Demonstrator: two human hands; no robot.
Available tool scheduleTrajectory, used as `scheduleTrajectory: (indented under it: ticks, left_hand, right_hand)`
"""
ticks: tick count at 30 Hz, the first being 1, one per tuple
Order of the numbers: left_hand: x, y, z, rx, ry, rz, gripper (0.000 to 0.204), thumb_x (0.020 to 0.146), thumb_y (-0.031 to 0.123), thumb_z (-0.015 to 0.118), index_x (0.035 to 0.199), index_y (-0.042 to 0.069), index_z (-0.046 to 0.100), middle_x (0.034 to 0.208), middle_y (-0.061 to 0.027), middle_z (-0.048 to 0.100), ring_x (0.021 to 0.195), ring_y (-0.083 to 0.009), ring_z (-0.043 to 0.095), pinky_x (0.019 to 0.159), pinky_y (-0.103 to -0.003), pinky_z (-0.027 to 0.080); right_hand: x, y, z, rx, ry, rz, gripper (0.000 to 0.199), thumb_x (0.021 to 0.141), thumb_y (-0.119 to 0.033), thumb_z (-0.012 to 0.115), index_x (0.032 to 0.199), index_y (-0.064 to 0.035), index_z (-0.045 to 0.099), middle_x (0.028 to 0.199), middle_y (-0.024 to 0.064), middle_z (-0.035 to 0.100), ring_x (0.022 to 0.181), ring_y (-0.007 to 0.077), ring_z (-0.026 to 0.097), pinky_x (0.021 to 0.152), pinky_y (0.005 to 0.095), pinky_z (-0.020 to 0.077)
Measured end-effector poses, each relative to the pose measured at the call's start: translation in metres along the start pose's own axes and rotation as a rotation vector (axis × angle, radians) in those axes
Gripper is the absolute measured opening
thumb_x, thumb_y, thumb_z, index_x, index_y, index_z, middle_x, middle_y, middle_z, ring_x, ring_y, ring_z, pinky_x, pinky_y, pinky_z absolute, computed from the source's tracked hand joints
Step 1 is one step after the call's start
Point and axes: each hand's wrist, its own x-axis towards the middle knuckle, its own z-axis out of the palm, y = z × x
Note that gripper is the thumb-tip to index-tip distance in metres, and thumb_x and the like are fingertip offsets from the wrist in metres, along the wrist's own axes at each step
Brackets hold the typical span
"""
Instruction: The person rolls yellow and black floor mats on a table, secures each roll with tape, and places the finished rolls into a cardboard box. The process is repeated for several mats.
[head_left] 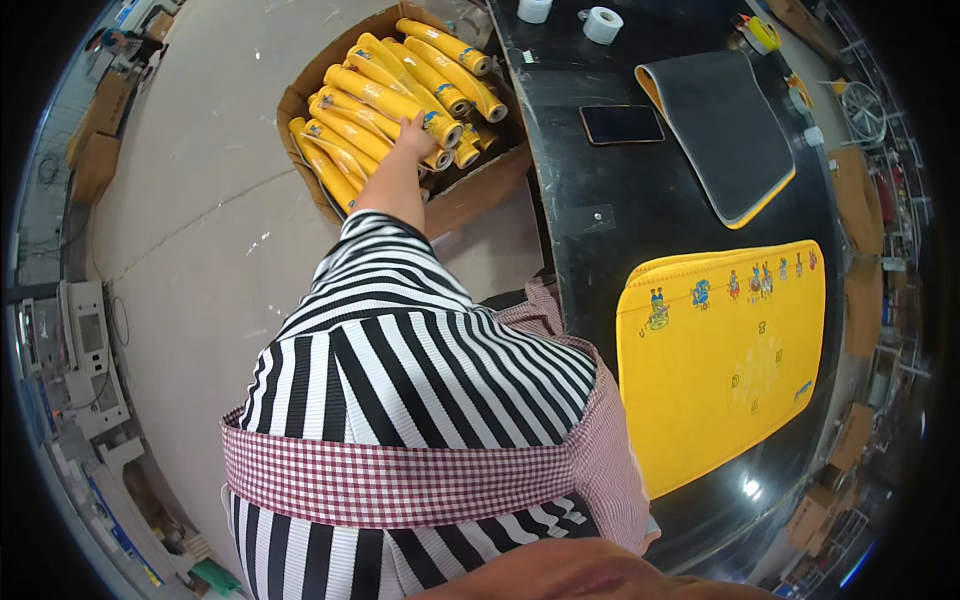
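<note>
My left arm, in a black-and-white striped sleeve, reaches out to an open cardboard box [478, 198] left of the table. My left hand [411, 138] is closed on the near end of a rolled yellow mat [375, 92] at the top of the pile. Its fingers are partly hidden by the angle. Several more yellow rolls [428, 70] with small printed figures lie side by side in the box, some in clear wrap. A flat yellow mat [700, 390] with coloured cartoon figures along its far edge lies on the table at my right. My right hand does not show.
The black table [580, 215] runs along my right side. On it lie a phone [622, 125], a dark-backed mat with yellow edging [725, 130] and white tape rolls [602, 25]. Cardboard boxes [850, 200] stand beyond it; pale machines [90, 350] line the far left.
</note>
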Motion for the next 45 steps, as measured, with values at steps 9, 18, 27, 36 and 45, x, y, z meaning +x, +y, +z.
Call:
scheduleTrajectory:
  ticks: [9,18,27,36,45]
  left_hand:
    - [-0.151,0.167,-0.008,-0.398,0.421,0.851,0.02,0.088,0.003,0.062,0.104,0.006,0.074,0.101,-0.0152,0.069,0.101,-0.0346,0.065,0.091,-0.043,0.052]
    - [-0.336,0.276,0.066,-0.116,-0.452,1.005,0.064,0.084,0.028,0.082,0.137,0.0,0.061,0.128,-0.0203,0.057,0.113,-0.0375,0.062,0.098,-0.042,0.053]
    - [-0.343,0.289,0.067,-0.339,-0.566,0.954,0.031,0.085,0.009,0.076,0.115,0.003,0.07,0.102,-0.016,0.066,0.09,-0.0327,0.069,0.084,-0.041,0.057]
    - [-0.464,0.327,0.059,-0.673,-0.745,1.633,0.036,0.081,-0.001,0.071,0.116,0.005,0.068,0.105,-0.0151,0.062,0.1,-0.0358,0.062,0.087,-0.041,0.051]
    - [-0.46,0.273,0.106,-0.702,-1.416,0.751,0.035,0.096,0.015,0.073,0.125,-0.001,0.062,0.098,-0.0086,0.071,0.086,-0.0174,0.067,0.08,-0.032,0.057]
  right_hand:
    - [-0.124,-0.061,0.042,-0.431,0.356,-0.25,0.062,0.102,-0.051,0.06,0.13,0.0039,0.062,0.109,0.0211,0.066,0.097,0.0278,0.065,0.085,0.0356,0.0526]
    - [-0.165,-0.083,0.165,-0.479,0.012,-1.051,0.03,0.091,-0.014,0.072,0.116,0.0001,0.068,0.116,0.0194,0.069,0.112,0.0381,0.065,0.1,0.0418,0.0507]
    - [-0.161,-0.083,0.199,-0.466,-0.043,-1.048,0.028,0.091,-0.015,0.074,0.115,-0.0018,0.071,0.111,0.0175,0.071,0.1,0.0347,0.069,0.09,0.0402,0.0549]
    - [-0.179,-0.222,0.285,-0.104,-0.734,-0.568,0.031,0.099,-0.008,0.062,0.128,0.0005,0.064,0.109,0.0113,0.071,0.095,0.0212,0.067,0.088,0.0331,0.0535]
    - [-0.212,-0.257,0.35,0.738,-0.912,-0.546,0.04,0.097,-0.003,0.059,0.137,-0.0024,0.056,0.127,0.0098,0.068,0.114,0.0206,0.066,0.1,0.0335,0.0519]
